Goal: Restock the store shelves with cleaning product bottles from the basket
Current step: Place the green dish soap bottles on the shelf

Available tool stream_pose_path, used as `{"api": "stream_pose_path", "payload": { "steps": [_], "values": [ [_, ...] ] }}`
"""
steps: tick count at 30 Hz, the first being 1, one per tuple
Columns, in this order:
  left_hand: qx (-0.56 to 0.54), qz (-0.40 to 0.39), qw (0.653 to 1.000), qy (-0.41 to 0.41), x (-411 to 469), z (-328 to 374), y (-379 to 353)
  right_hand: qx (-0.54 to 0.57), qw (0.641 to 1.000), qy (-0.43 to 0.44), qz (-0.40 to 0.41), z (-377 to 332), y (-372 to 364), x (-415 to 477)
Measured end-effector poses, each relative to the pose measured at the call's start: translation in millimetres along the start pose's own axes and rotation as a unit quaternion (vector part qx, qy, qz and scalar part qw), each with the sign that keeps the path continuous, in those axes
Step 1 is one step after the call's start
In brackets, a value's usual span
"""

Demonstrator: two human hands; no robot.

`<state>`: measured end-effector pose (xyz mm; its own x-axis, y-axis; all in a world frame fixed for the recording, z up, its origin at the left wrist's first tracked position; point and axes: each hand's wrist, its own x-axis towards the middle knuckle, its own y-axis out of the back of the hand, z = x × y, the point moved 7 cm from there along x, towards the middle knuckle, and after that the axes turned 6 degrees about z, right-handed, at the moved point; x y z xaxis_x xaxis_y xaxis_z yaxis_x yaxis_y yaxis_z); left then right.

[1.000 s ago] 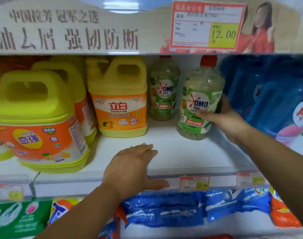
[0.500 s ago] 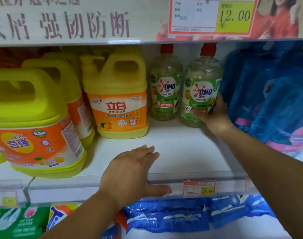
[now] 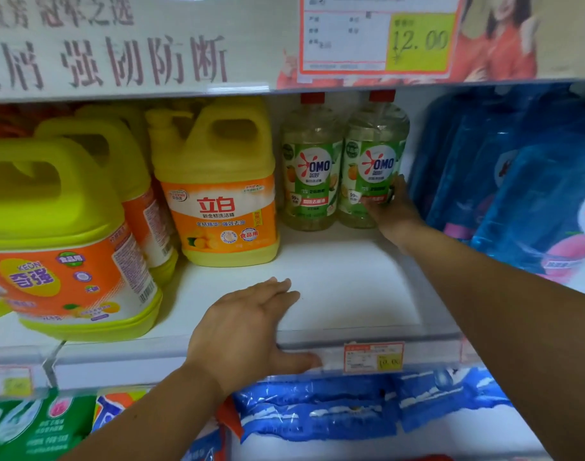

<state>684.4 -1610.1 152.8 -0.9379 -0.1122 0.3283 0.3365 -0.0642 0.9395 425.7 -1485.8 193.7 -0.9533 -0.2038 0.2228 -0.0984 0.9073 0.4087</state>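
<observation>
I see the red-capped OMO bottle (image 3: 372, 168) standing upright at the back of the white shelf (image 3: 344, 287), right of centre, just beside a second OMO bottle (image 3: 311, 174). The right hand (image 3: 392, 211) grips its lower label, thumb across the front. The left hand (image 3: 247, 331) rests flat on the shelf's front edge, fingers straight and together. A yellow detergent jug (image 3: 217, 194) stands further left, and blue refill pouches (image 3: 517, 194) are at the right.

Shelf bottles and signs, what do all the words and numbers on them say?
"OMO": left clear bottle and right clear bottle, which the right hand holds.
"立白": middle yellow jug.
"KEON", "奇强": front yellow jug.
"12.00": price sign above.
"强韧防断": top banner.
Too blurred: shelf-edge price tag.
Small print elsewhere: unreadable.
</observation>
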Motion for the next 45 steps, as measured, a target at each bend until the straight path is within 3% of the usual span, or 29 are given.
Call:
{"api": "stream_pose_path", "payload": {
  "steps": [2,6,9,12,18,22,26,31,38,45],
  "values": [
    [-0.003,-0.016,1.000,0.012,0.3,2.2,0.5,-0.032,0.999,-0.008,-0.018,-10.5,15.1,-23.4],
    [0.013,-0.040,0.999,0.022,2.9,4.0,4.8,0.022,0.998,0.047,-0.026,-26.3,75.9,-101.4],
    [0.038,0.052,0.998,-0.011,-9.1,29.2,17.7,0.059,0.997,0.042,-0.002,-9.7,140.6,-168.7],
    [-0.038,0.124,0.990,-0.054,-43.1,86.9,14.3,0.066,0.996,0.001,0.052,32.7,206.4,-228.7],
    [-0.179,-0.056,0.978,-0.088,-138.0,230.7,-99.2,0.009,0.966,-0.200,0.163,183.0,293.0,-346.5],
    [-0.172,-0.192,0.961,-0.102,-168.9,293.6,-154.0,0.001,0.937,-0.338,0.088,257.6,286.9,-416.3],
    [-0.115,-0.271,0.946,-0.138,-189.8,314.2,-180.9,-0.003,0.948,-0.318,-0.014,298.1,251.8,-443.1],
    [-0.088,-0.289,0.943,-0.139,-199.2,310.8,-194.5,-0.046,0.944,-0.323,0.048,341.9,225.4,-438.7],
    [-0.135,-0.349,0.921,-0.108,-188.2,309.1,-182.0,-0.097,0.927,-0.356,0.069,312.5,257.0,-421.0],
    [-0.301,-0.297,0.905,-0.033,-158.0,315.3,-101.8,-0.068,0.974,-0.217,-0.018,163.5,321.7,-377.3]
  ]
}}
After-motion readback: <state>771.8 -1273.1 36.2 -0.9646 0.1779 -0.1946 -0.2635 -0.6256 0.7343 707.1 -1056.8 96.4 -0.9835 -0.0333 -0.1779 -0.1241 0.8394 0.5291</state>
